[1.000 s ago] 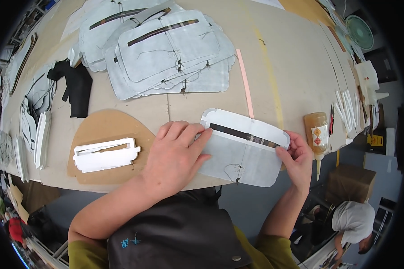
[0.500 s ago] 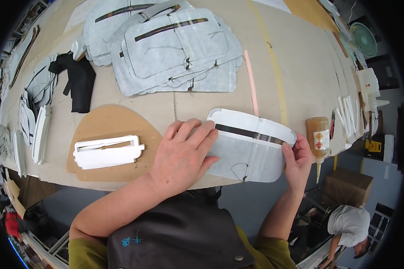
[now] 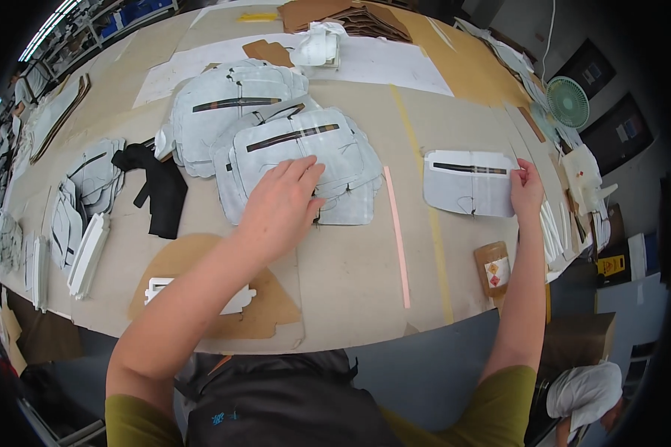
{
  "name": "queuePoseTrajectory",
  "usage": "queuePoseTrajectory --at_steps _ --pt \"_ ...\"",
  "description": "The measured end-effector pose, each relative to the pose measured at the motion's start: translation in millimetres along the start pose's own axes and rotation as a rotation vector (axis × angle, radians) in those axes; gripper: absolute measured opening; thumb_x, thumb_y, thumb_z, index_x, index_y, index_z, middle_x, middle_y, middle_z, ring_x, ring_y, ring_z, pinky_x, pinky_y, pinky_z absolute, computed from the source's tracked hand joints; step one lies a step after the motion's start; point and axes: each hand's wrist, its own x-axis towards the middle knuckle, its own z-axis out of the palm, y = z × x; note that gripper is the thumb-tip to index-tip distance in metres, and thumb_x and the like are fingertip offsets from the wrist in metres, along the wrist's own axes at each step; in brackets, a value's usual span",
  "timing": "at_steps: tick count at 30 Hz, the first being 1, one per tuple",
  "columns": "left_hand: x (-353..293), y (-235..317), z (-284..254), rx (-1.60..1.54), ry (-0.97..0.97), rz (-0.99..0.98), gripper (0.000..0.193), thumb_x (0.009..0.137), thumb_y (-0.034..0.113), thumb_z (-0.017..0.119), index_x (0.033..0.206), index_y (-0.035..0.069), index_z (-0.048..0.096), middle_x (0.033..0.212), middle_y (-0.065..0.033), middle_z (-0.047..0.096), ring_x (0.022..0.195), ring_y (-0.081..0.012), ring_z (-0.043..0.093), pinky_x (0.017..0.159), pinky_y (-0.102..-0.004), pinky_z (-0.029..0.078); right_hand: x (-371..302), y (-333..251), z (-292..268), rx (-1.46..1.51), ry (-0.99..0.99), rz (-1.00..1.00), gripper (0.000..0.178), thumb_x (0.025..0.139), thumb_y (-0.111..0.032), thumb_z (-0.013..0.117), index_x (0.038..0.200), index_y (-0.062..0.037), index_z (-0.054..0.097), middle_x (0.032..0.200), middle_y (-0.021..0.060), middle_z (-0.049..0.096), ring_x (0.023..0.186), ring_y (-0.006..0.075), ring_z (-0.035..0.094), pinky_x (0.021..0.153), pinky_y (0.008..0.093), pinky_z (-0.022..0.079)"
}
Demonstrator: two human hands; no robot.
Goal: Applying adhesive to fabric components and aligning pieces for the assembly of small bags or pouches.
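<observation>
At the right of the table is a pale grey fabric panel (image 3: 447,192) with a white band along its top edge and a dark zipper strip across it. My right hand (image 3: 527,186) pinches the panel's right edge between thumb and fingers. My left hand (image 3: 282,201) hovers over or rests on the near part of a stack of similar panels (image 3: 343,162); contact cannot be told. Its fingers are loosely stretched, and nothing shows in them. Beneath my left forearm, a white slotted frame (image 3: 238,302) lies on a brown card template (image 3: 175,261), partly covered.
A glue bottle (image 3: 492,268) stands near my right forearm. A pink strip (image 3: 397,238) and yellow tape (image 3: 431,246) run along the table. Black fabric (image 3: 168,197) and bundled white strips (image 3: 89,253) lie left. A green fan (image 3: 567,102) is far right; a person (image 3: 585,391) is lower right.
My right hand has carried the panel farther away and to the right. My left hand has let go of it and moved to the stack. The view has tilted up toward the table's far side.
</observation>
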Motion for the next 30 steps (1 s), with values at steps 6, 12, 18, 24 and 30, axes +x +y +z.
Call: queuePoseTrajectory --at_steps 6,12,18,24,30 --pt "21 -18 13 0.09 -0.121 -0.03 0.035 0.083 0.013 0.071 0.113 0.0 0.063 0.113 -0.0106 0.06 0.106 -0.0291 0.056 0.093 -0.038 0.048 -36 -63 16 -0.1 -0.198 -0.311 0.038 0.084 -0.013 0.071 0.12 -0.0069 0.063 0.125 0.0157 0.061 0.113 0.0324 0.059 0.097 0.0383 0.047" --pt "29 -33 14 -0.034 -0.067 -0.057 0.032 0.079 0.015 0.075 0.108 0.004 0.067 0.107 -0.0096 0.061 0.104 -0.0289 0.055 0.091 -0.0379 0.048 -121 -147 53 0.141 -0.522 -0.518 0.039 0.081 -0.012 0.073 0.118 -0.0051 0.063 0.127 0.0147 0.061 0.118 0.0324 0.058 0.099 0.038 0.047" --pt "27 -46 18 -0.125 0.005 0.08 0.022 0.08 0.013 0.074 0.101 0.005 0.069 0.103 -0.0074 0.064 0.1 -0.028 0.058 0.086 -0.0368 0.051 -131 -185 105 0.356 -0.641 -0.357 0.051 0.082 -0.012 0.071 0.13 -0.0041 0.056 0.127 0.0146 0.061 0.112 0.0275 0.062 0.095 0.0361 0.049" --pt "24 -39 5 -0.095 0.119 0.088 0.013 0.082 0.008 0.07 0.095 0.005 0.069 0.098 -0.0071 0.066 0.088 -0.0289 0.064 0.078 -0.0356 0.053 -127 -176 132 0.771 -0.647 -0.029 0.05 0.096 -0.03 0.063 0.133 0.0014 0.053 0.125 0.0154 0.062 0.109 0.0204 0.062 0.094 0.0331 0.048" --pt "-2 54 9 -0.23 0.009 0.353 0.011 0.082 0.005 0.066 0.093 0.005 0.065 0.101 -0.007 0.066 0.086 -0.0255 0.065 0.077 -0.0364 0.053 -114 -148 92 1.15 -0.767 0.251 0.064 0.101 -0.052 0.045 0.139 -0.0001 0.049 0.12 0.014 0.064 0.109 0.0178 0.06 0.092 0.0311 0.048"
